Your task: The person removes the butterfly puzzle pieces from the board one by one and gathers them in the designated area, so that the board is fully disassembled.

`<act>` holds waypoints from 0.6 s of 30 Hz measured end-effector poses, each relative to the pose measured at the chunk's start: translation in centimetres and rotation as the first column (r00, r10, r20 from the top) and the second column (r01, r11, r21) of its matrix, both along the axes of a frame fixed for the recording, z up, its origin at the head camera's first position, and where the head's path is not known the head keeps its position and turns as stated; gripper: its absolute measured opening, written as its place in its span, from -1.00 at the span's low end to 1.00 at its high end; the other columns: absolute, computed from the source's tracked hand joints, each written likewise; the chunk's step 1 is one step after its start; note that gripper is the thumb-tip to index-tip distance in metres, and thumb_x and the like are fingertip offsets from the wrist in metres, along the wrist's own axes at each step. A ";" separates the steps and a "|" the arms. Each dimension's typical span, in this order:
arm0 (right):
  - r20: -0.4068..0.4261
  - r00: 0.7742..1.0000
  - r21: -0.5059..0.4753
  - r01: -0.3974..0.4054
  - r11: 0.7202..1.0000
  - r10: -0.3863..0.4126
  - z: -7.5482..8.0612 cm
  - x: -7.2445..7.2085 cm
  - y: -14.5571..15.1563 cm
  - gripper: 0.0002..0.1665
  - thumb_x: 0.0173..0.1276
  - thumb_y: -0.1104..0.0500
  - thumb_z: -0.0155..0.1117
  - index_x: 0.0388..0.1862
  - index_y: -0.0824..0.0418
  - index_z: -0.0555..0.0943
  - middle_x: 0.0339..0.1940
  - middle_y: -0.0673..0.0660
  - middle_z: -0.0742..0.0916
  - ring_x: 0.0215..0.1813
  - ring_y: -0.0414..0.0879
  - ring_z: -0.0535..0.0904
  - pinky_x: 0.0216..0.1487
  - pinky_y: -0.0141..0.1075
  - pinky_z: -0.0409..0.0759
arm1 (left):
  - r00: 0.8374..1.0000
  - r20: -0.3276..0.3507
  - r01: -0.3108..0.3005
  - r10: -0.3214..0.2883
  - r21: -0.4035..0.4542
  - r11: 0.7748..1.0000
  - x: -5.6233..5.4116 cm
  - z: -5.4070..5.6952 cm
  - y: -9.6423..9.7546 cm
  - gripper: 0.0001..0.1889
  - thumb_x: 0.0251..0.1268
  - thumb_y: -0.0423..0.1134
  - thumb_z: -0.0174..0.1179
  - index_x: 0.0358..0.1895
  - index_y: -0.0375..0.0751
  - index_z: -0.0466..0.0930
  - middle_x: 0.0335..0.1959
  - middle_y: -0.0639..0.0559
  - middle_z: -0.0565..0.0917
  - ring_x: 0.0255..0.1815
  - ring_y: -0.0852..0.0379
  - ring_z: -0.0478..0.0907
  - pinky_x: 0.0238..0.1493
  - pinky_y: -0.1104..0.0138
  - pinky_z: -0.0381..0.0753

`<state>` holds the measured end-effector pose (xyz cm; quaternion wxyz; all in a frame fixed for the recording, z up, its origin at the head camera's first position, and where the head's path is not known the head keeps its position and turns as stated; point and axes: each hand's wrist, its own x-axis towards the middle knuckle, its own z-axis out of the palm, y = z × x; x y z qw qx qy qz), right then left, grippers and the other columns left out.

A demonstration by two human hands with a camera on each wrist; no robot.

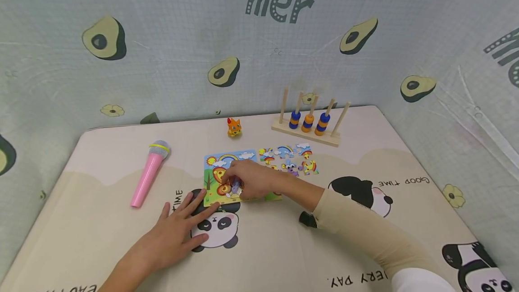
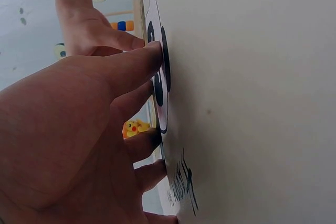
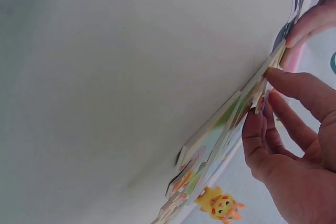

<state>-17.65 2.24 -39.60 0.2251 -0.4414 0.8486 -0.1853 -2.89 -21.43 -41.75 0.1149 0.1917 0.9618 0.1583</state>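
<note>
A colourful jigsaw puzzle board (image 1: 210, 195) with a sun, a rainbow and animals lies flat on the table. Over its middle, my right hand (image 1: 254, 179) pinches a small puzzle piece (image 3: 259, 102) between thumb and fingertips, low against the board. The hand hides much of the picture around it. My left hand (image 1: 174, 231) rests with fingers spread on the tablecloth, fingertips right at the board's lower left edge. Loose puzzle pieces (image 1: 285, 151) lie to the right of the board, several of them in rows, partly covered by my right wrist.
A pink toy microphone (image 1: 147, 177) lies left of the board. Behind stands a small orange animal figure (image 1: 234, 128). At the back right is a wooden peg rack (image 1: 305, 134) with blue and orange rings. A printed curtain (image 1: 170, 35) hangs behind the table.
</note>
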 end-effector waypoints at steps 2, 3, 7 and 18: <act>0.006 1.000 0.000 0.004 1.000 -0.004 0.0 0.0 0.0 -0.41 0.19 0.29 0.57 0.23 0.05 0.69 0.00 -0.02 0.65 0.00 -0.18 0.51 0.05 -0.39 0.52 | 1.000 -0.006 0.003 -0.003 0.000 1.000 0.0 0.0 0.0 -0.30 0.40 0.15 0.30 0.58 0.35 0.33 0.71 -0.09 0.13 0.66 -0.40 0.10 0.33 -0.62 0.06; 0.011 1.000 -0.003 0.005 1.000 -0.005 0.0 0.0 0.1 -0.40 0.18 0.29 0.57 0.22 0.05 0.69 0.00 -0.02 0.65 -0.01 -0.18 0.52 0.03 -0.40 0.53 | 1.000 -0.007 0.003 -0.003 0.000 1.000 0.0 0.0 0.0 -0.30 0.40 0.15 0.30 0.58 0.34 0.33 0.71 -0.09 0.13 0.66 -0.40 0.11 0.33 -0.62 0.07; 0.038 0.999 -0.033 0.024 0.999 -0.023 -0.3 -0.1 0.3 -0.39 0.14 0.31 0.57 0.22 0.05 0.70 -0.03 -0.05 0.64 -0.07 -0.18 0.51 -0.07 -0.42 0.54 | 1.000 -0.001 0.002 -0.002 -0.002 1.000 0.0 0.1 0.0 -0.30 0.40 0.16 0.30 0.58 0.35 0.33 0.72 -0.08 0.13 0.66 -0.40 0.11 0.33 -0.62 0.06; 0.069 0.995 -0.122 0.081 0.989 -0.073 -0.4 -0.3 1.8 -0.39 0.11 0.30 0.58 0.19 0.04 0.71 -0.02 -0.06 0.65 -0.06 -0.16 0.52 -0.08 -0.37 0.55 | 1.000 0.016 0.000 0.001 -0.011 1.000 -0.1 0.2 0.1 -0.29 0.40 0.17 0.29 0.59 0.36 0.31 0.72 -0.06 0.11 0.67 -0.40 0.09 0.33 -0.62 0.06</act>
